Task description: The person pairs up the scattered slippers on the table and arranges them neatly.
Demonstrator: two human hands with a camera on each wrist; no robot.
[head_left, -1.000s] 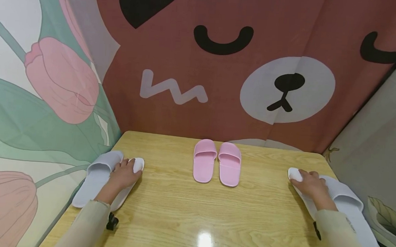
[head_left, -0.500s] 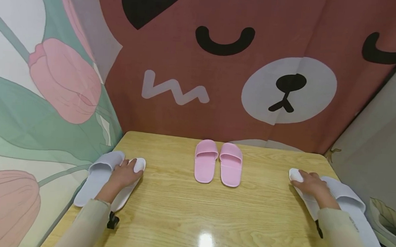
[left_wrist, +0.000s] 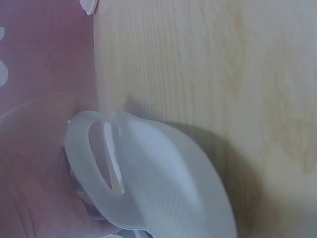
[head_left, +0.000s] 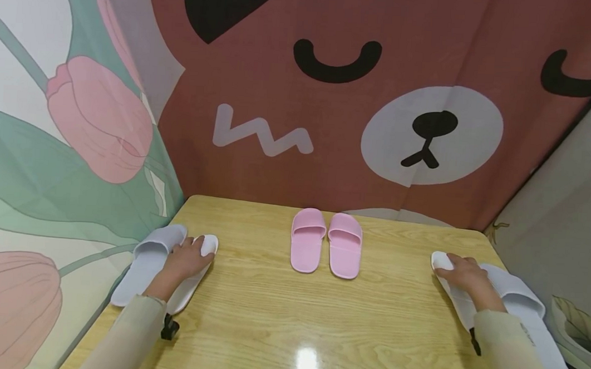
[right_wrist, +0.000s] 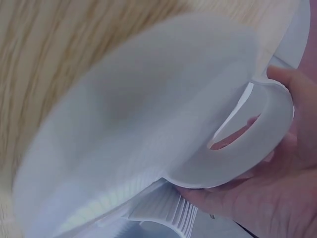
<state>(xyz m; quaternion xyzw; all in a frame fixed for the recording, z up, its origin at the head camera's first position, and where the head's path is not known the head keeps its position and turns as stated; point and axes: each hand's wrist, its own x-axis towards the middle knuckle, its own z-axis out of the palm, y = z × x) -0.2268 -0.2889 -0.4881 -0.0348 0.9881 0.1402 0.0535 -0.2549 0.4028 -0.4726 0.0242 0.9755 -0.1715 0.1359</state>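
At the left side of the table my left hand (head_left: 185,262) grips a white slipper (left_wrist: 163,178) around its strap. A second white slipper (head_left: 140,274) lies right beside it, further left. Over on the right side, my right hand (head_left: 471,278) holds another white slipper (right_wrist: 148,99) by the strap, its rounded tip (head_left: 442,260) pointing toward the back. Its white neighbour (head_left: 540,334) lies at the right edge. A pink slipper (head_left: 306,254) and its mate (head_left: 344,259) stand side by side at the back middle, apart from both hands. My hands and sleeves cover parts of the held slippers.
The wooden table (head_left: 319,314) has a back edge against a brown bear-print cloth (head_left: 256,177). A flower-print cloth (head_left: 93,118) borders the left side, and a pale leaf-print cloth (head_left: 560,209) the right. A black strap piece (head_left: 170,327) shows at my left wrist.
The head view has shifted very slightly, so everything appears a little further right. Both hands keep their hold on the white slippers, and the pink pair stays in place.
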